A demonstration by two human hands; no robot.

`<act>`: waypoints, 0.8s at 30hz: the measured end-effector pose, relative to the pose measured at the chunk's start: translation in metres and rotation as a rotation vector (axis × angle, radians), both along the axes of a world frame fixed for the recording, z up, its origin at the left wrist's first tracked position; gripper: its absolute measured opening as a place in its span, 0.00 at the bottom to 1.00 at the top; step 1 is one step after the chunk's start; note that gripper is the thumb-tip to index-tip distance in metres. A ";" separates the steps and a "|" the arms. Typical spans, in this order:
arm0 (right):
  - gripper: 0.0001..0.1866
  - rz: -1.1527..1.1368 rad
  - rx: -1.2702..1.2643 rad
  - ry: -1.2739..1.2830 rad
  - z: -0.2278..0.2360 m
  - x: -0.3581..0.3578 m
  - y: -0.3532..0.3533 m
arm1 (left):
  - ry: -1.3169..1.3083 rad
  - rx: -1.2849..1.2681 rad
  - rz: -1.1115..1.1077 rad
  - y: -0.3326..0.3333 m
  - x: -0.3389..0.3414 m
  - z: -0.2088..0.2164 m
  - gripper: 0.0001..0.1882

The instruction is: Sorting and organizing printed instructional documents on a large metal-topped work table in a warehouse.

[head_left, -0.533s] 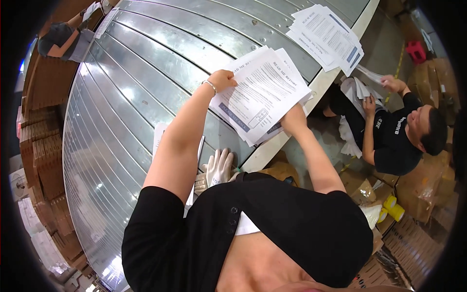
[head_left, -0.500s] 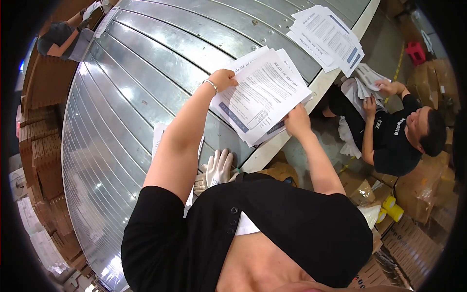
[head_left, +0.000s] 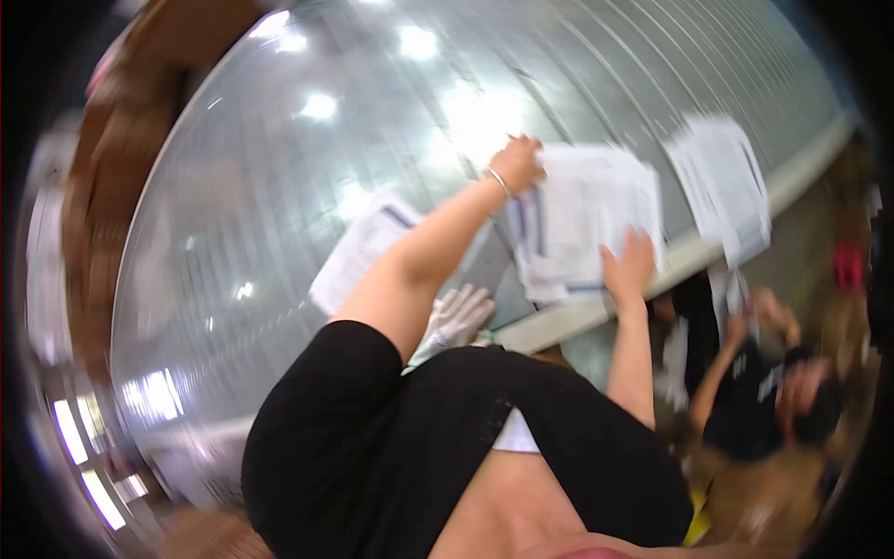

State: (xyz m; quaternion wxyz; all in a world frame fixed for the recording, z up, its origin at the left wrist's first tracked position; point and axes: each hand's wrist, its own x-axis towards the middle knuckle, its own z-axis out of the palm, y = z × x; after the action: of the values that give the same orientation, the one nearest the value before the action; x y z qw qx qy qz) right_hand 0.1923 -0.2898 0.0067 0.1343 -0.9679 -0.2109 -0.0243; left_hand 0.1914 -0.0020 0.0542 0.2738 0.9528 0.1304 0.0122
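A loose stack of printed sheets point(head_left: 587, 219) with dark blue bands lies on the metal slatted table, near its pale edge. My left hand point(head_left: 519, 165), a bracelet at its wrist, is closed at the stack's upper left corner, with the fingertips blurred. On the lower right part of the stack rests my right hand point(head_left: 630, 268), its fingers stretched out and apart over the paper. More printed sheets point(head_left: 358, 256) lie left of my left forearm, partly covered by it. A whitish work glove point(head_left: 459, 317) sits between my body and the stack.
Another fanned pile of sheets point(head_left: 722, 186) lies farther right, by the table edge point(head_left: 568, 324). Beyond that edge a co-worker in a black shirt point(head_left: 745, 401) handles papers. Brown stacked cardboard point(head_left: 121, 214) stands past the table's left side. Motion blurs much of the picture.
The view has swung round, so everything appears turned and shifted. My left hand has gone from the sheets' left edge to their upper left corner; my right hand now lies spread on top.
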 end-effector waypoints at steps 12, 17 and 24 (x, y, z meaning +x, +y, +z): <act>0.38 0.233 -0.171 0.280 0.036 -0.039 0.066 | 0.610 -0.095 1.505 0.060 -0.360 -0.002 0.52; 0.48 0.179 -0.324 0.289 0.050 -0.062 0.062 | 0.634 -0.230 1.562 0.057 -0.362 0.005 0.49; 0.48 0.297 -0.345 0.245 0.032 -0.047 0.071 | 0.193 -0.141 1.514 0.097 -0.421 -0.119 0.37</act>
State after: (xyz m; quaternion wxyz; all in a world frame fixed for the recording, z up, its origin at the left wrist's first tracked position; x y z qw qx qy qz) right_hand 0.1449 -0.2187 0.0388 -0.0059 -0.9307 -0.3337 0.1497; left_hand -0.2293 0.0952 -0.0645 0.2383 0.5805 0.7716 0.1047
